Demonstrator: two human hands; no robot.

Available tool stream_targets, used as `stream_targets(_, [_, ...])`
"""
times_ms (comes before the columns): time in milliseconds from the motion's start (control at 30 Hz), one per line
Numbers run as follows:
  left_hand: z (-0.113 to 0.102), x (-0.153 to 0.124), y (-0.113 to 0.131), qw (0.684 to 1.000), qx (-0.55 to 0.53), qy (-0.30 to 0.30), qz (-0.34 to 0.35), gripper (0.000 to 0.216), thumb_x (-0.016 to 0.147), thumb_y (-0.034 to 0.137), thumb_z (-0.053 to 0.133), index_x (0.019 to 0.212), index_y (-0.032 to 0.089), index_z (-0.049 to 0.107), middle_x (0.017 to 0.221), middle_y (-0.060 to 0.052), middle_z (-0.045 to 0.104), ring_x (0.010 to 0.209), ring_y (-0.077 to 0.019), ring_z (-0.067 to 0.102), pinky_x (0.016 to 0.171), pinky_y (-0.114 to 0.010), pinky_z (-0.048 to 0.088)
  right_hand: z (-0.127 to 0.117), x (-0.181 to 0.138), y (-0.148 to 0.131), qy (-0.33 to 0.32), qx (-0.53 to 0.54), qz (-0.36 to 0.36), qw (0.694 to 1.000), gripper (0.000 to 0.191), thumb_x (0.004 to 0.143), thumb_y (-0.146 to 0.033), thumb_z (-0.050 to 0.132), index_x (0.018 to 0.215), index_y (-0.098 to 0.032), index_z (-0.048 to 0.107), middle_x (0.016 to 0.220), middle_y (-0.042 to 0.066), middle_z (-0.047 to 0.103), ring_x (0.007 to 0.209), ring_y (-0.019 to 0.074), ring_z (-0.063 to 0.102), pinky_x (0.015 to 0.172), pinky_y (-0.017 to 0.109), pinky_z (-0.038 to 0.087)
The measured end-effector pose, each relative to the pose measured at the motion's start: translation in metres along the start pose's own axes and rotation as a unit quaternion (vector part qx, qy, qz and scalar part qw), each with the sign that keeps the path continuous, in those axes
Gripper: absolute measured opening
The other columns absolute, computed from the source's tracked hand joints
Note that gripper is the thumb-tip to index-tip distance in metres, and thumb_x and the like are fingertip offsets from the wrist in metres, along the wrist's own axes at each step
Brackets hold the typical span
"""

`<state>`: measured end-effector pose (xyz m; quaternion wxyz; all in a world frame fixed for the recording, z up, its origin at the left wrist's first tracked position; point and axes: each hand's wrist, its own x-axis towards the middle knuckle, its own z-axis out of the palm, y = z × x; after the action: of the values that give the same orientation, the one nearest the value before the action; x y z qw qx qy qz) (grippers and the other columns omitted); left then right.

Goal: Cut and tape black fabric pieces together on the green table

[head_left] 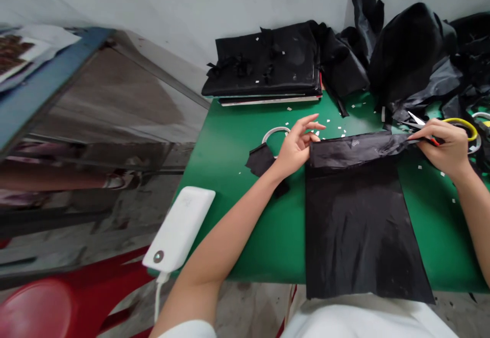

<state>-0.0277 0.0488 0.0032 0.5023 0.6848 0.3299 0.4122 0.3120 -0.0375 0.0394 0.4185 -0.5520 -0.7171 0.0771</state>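
A black cloth (pixel 356 225) lay on the green bench (pixel 229 174), its folded top band running sideways between both hands. The right hand (pixel 446 146), knuckles up, clamped one end, scissors (pixel 417 118) in its grip. The left hand (pixel 296 144) touched the opposite corner, fingers partly fanned; I couldn't tell whether they pinched.
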Motion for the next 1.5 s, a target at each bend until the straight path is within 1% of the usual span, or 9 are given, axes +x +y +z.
stream_targets(167, [-0.004, 0.001, -0.002, 0.997, 0.06, -0.016, -0.04, 0.021, 0.081, 0.026, 0.065, 0.098, 0.017, 0.073, 0.09, -0.005, 0.074, 0.089, -0.0158, 0.069, 0.083, -0.029, 0.057, 0.0, 0.0, 0.005, 0.007, 0.013, -0.018, 1.0, 0.022, 0.071, -0.01, 0.058, 0.068, -0.025, 0.073, 0.062, 0.002, 0.061, 0.059, 0.0174, 0.055, 0.057, 0.032, 0.042])
stream_targets(433, [-0.007, 0.001, 0.0, 0.995, 0.091, -0.026, -0.013, 0.024, 0.08, 0.012, 0.054, 0.074, 0.02, 0.075, 0.094, -0.005, 0.076, 0.098, -0.0179, 0.07, 0.094, -0.034, 0.055, 0.0, 0.001, 0.007, -0.009, 0.004, -0.022, 1.0, 0.022, 0.067, -0.011, 0.056, 0.062, -0.026, 0.072, 0.06, 0.003, 0.061, 0.058, 0.018, 0.053, 0.057, 0.033, 0.042])
stream_targets(700, [-0.01, 0.001, 0.007, 0.994, 0.087, -0.062, -0.041, 0.029, 0.074, 0.01, 0.05, 0.077, 0.021, 0.077, 0.098, -0.005, 0.076, 0.101, -0.0198, 0.068, 0.089, -0.034, 0.056, 0.002, -0.001, 0.013, -0.028, -0.025, -0.051, 0.998, 0.025, 0.063, -0.007, 0.053, 0.06, -0.025, 0.069, 0.062, 0.003, 0.062, 0.059, 0.0178, 0.053, 0.058, 0.033, 0.042])
stream_targets(867, [-0.01, 0.002, 0.009, 0.994, 0.064, -0.071, -0.044, 0.021, 0.078, 0.022, 0.057, 0.077, 0.02, 0.077, 0.095, -0.005, 0.077, 0.099, -0.0205, 0.069, 0.096, -0.036, 0.053, 0.004, -0.001, 0.019, -0.039, -0.055, -0.093, 0.993, 0.026, 0.062, -0.005, 0.05, 0.063, -0.023, 0.068, 0.063, 0.003, 0.063, 0.059, 0.0169, 0.055, 0.059, 0.03, 0.045])
stream_targets(1033, [-0.001, 0.001, 0.01, 0.993, 0.094, -0.024, -0.073, 0.017, 0.075, 0.033, 0.07, 0.079, 0.017, 0.076, 0.094, -0.008, 0.077, 0.085, -0.0181, 0.07, 0.077, -0.03, 0.057, 0.001, -0.001, 0.02, -0.075, -0.135, -0.129, 0.979, 0.021, 0.069, -0.008, 0.052, 0.07, -0.021, 0.069, 0.064, 0.004, 0.064, 0.061, 0.0192, 0.052, 0.062, 0.032, 0.044])
stream_targets(1233, [0.008, -0.003, 0.017, 0.992, 0.085, 0.017, -0.09, 0.012, 0.071, 0.025, 0.076, 0.078, 0.015, 0.074, 0.08, -0.005, 0.075, 0.072, -0.0144, 0.069, 0.071, -0.027, 0.056, -0.011, 0.0, -0.004, -0.16, -0.274, -0.169, 0.933, 0.023, 0.074, -0.023, 0.056, 0.092, -0.016, 0.067, 0.085, 0.011, 0.069, 0.081, 0.0298, 0.057, 0.078, 0.043, 0.04])
stream_targets(1300, [0.011, -0.007, 0.025, 0.992, 0.097, 0.026, -0.078, 0.01, 0.071, 0.022, 0.077, 0.079, 0.015, 0.074, 0.08, -0.004, 0.075, 0.071, -0.0134, 0.068, 0.069, -0.026, 0.056, -0.008, 0.0, -0.017, -0.113, -0.32, -0.171, 0.925, 0.027, 0.077, -0.031, 0.057, 0.097, -0.014, 0.063, 0.087, 0.013, 0.068, 0.084, 0.0317, 0.057, 0.079, 0.044, 0.039])
stream_targets(1400, [0.02, -0.016, 0.043, 0.992, 0.122, 0.034, -0.023, 0.011, 0.072, 0.016, 0.078, 0.081, 0.015, 0.072, 0.083, -0.004, 0.074, 0.07, -0.0119, 0.066, 0.067, -0.023, 0.055, 0.006, -0.003, -0.041, -0.02, -0.281, -0.182, 0.942, 0.027, 0.089, -0.039, 0.058, 0.099, -0.014, 0.061, 0.1, 0.016, 0.07, 0.093, 0.0315, 0.06, 0.083, 0.042, 0.041])
stream_targets(1500, [0.032, -0.027, 0.062, 0.982, 0.173, 0.026, 0.077, 0.012, 0.075, 0.012, 0.078, 0.084, 0.016, 0.071, 0.081, -0.001, 0.072, 0.067, -0.0093, 0.064, 0.064, -0.02, 0.054, 0.025, -0.008, -0.067, -0.024, -0.206, -0.185, 0.96, 0.03, 0.096, -0.035, 0.055, 0.118, -0.015, 0.058, 0.114, 0.013, 0.071, 0.105, 0.0289, 0.062, 0.093, 0.04, 0.041])
